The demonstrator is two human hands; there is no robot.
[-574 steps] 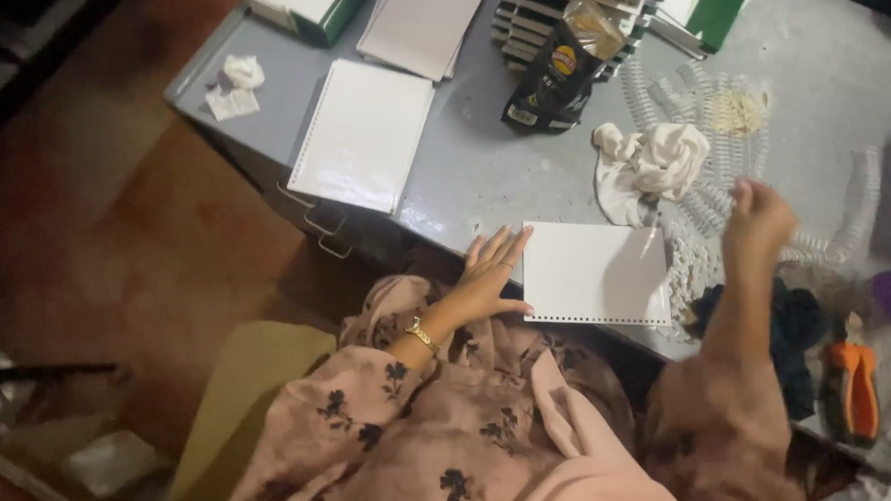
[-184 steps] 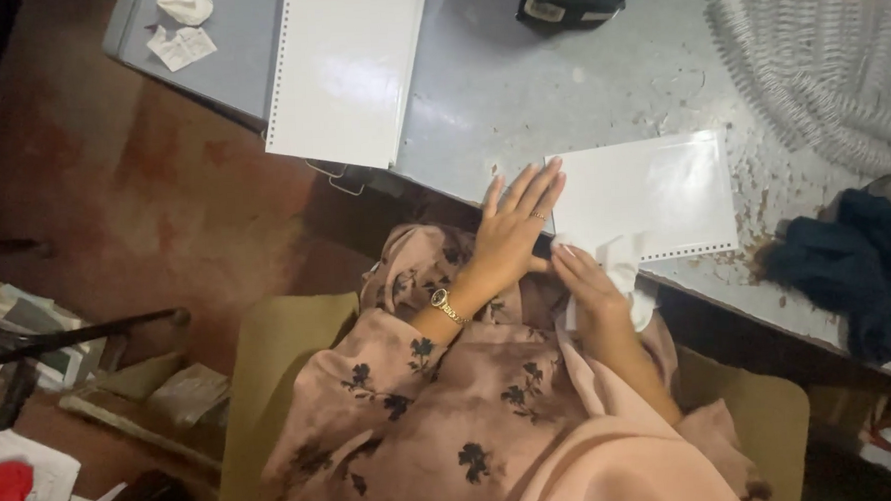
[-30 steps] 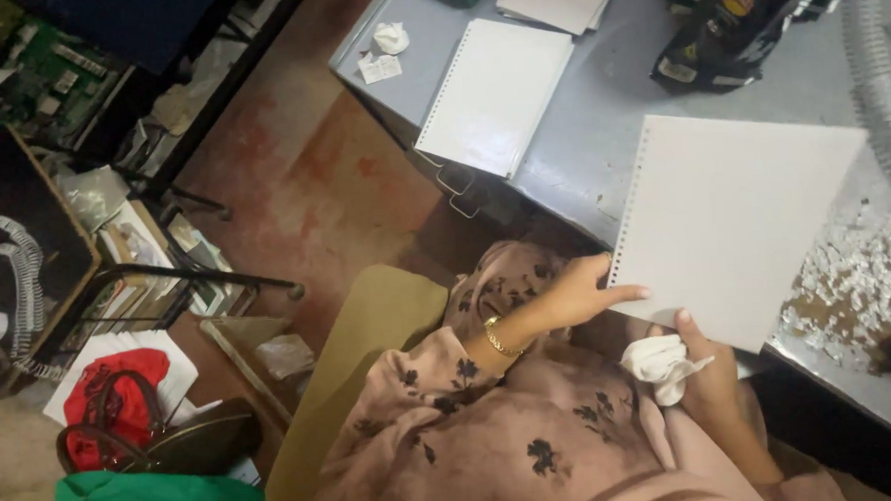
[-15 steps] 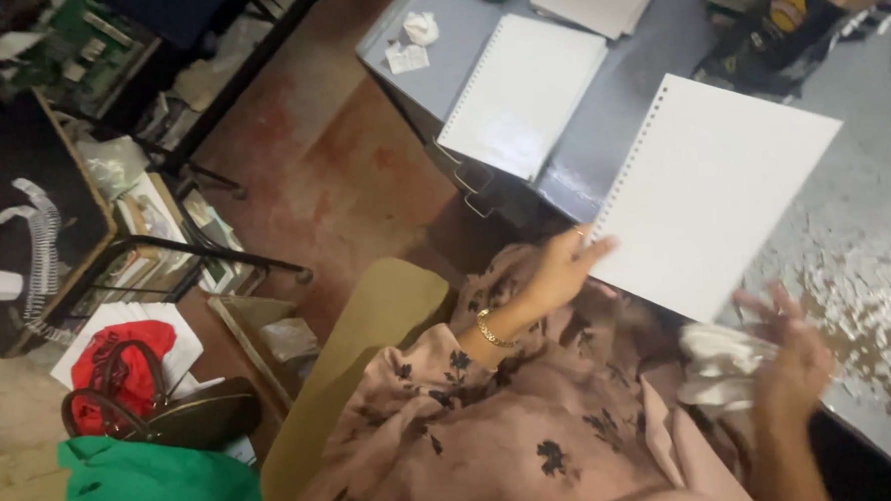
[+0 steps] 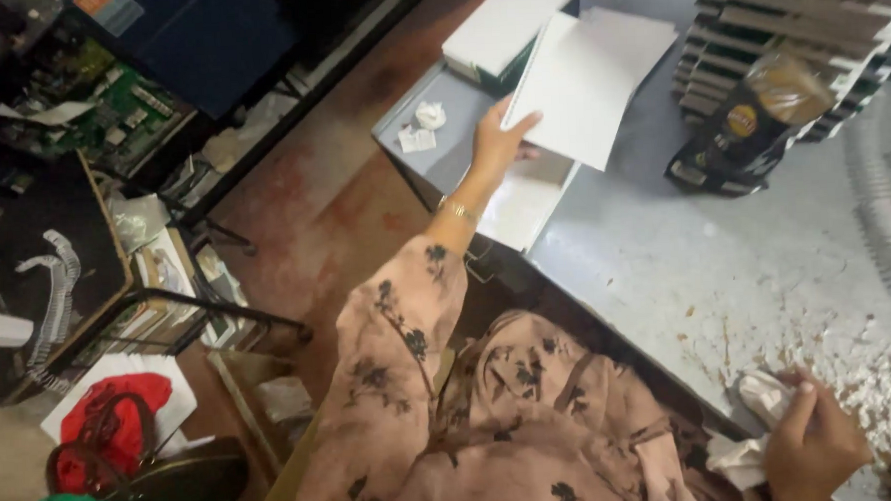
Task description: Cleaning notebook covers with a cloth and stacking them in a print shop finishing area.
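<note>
Reaching out from the head view, your left hand [image 5: 494, 143] pinches the near edge of the white punched sheet [image 5: 588, 82], thumb on top and fingers under it, and holds it above the grey bench [image 5: 726, 258]. Half a second ago that sheet was tilted up close to your chest; now it hangs far out, over the white pad [image 5: 523, 192] that lies at the bench's left edge, just short of the white stack [image 5: 506, 25] beyond it. So the sheet has left your working spot and come to where the other sheets lie. Your right hand [image 5: 813, 447] has dropped to the near edge of the bench, fingers closed on a crumpled white cloth [image 5: 763, 407], beside the heap of white paper bits [image 5: 872, 382]. The dark snack bag [image 5: 746, 127] stands right of the sheet.
</note>
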